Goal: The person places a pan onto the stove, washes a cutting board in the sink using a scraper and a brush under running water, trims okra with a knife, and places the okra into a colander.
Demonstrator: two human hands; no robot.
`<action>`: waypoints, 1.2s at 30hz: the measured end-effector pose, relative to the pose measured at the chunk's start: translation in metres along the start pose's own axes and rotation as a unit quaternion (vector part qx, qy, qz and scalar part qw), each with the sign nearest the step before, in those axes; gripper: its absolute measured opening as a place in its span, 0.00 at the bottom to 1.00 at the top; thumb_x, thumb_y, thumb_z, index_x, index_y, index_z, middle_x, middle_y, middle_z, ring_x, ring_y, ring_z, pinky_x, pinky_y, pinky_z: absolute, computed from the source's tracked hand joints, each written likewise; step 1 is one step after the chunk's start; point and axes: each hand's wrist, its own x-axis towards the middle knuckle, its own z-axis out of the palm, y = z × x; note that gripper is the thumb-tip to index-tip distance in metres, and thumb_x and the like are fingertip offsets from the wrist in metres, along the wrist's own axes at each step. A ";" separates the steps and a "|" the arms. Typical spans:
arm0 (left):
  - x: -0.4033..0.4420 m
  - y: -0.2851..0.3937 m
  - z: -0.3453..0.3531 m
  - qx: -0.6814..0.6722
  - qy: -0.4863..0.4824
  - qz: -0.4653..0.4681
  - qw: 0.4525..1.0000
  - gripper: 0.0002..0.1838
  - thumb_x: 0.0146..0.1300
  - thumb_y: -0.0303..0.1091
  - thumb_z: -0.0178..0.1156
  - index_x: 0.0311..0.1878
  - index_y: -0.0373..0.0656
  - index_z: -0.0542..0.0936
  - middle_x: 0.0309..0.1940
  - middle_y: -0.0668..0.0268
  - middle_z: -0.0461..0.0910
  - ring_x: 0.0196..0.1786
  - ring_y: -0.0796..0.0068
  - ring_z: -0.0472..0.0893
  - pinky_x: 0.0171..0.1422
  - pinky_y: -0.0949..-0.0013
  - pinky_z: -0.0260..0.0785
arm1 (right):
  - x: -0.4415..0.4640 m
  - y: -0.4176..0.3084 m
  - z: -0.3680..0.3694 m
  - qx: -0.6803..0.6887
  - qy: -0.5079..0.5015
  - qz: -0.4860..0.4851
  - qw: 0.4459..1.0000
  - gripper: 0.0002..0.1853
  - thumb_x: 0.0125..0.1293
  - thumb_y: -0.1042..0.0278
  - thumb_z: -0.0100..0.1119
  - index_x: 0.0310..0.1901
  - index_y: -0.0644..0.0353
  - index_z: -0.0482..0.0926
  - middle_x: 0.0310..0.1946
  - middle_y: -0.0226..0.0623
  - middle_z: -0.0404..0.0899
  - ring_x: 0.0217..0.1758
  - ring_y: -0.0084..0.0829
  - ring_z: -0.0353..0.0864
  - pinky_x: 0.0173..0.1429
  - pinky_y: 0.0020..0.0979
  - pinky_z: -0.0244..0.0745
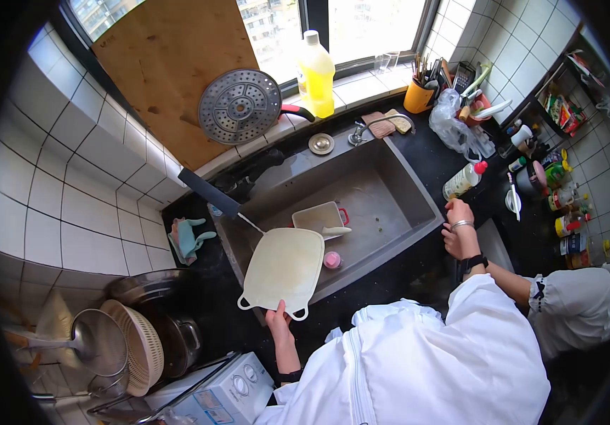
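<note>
My left hand (279,322) grips the near edge of a cream square pan-like piece (285,265), between its two small loops. A thin metal rod and a long dark grey handle (209,193) extend from its far corner. The piece is tilted over the left part of the grey sink (397,202). At the sink's right edge, my right hand (459,212) has its fingers curled together; whatever is in them is too small to make out. It is just below a bottle with a red cap (463,180). Another person's hand (452,241) is close beside it.
Inside the sink are a white tray with a red handle (317,217) and a pink-topped item (332,260). A perforated disc (240,106) and a yellow bottle (316,74) are by the window. Left are a teal cloth (187,239) and a strainer basket (137,347).
</note>
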 end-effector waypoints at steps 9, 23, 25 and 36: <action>0.000 -0.004 0.003 0.012 0.000 -0.007 1.000 0.16 0.67 0.29 0.52 0.56 0.35 0.71 0.49 0.59 0.78 0.47 0.68 0.81 0.47 0.68 0.76 | -0.009 0.067 0.040 -0.067 -0.172 0.083 0.979 0.05 0.54 0.69 0.58 0.33 0.53 0.82 0.33 0.40 0.83 0.40 0.39 0.83 0.43 0.38 0.78; -0.010 -0.012 0.000 0.003 0.029 -0.001 1.000 0.17 0.68 0.31 0.52 0.57 0.35 0.71 0.48 0.60 0.78 0.46 0.69 0.82 0.46 0.68 0.76 | 0.031 0.022 0.075 0.285 -0.095 0.095 0.949 0.12 0.48 0.72 0.69 0.36 0.59 0.81 0.34 0.39 0.83 0.37 0.32 0.85 0.41 0.31 0.80; -0.011 -0.014 -0.001 0.004 0.045 0.001 0.999 0.17 0.67 0.31 0.52 0.57 0.35 0.71 0.47 0.61 0.79 0.46 0.69 0.82 0.46 0.69 0.76 | 0.028 -0.024 0.070 0.513 -0.184 0.076 0.835 0.13 0.54 0.73 0.67 0.42 0.62 0.79 0.35 0.36 0.82 0.36 0.27 0.84 0.36 0.25 0.80; -0.023 -0.021 -0.004 -0.021 0.044 -0.001 0.999 0.17 0.67 0.30 0.54 0.57 0.36 0.71 0.48 0.60 0.78 0.46 0.69 0.81 0.45 0.68 0.75 | -0.052 -0.174 0.084 0.592 -0.453 -0.003 0.667 0.07 0.62 0.67 0.53 0.33 0.59 0.78 0.15 0.27 0.68 0.17 0.20 0.69 0.23 0.23 0.65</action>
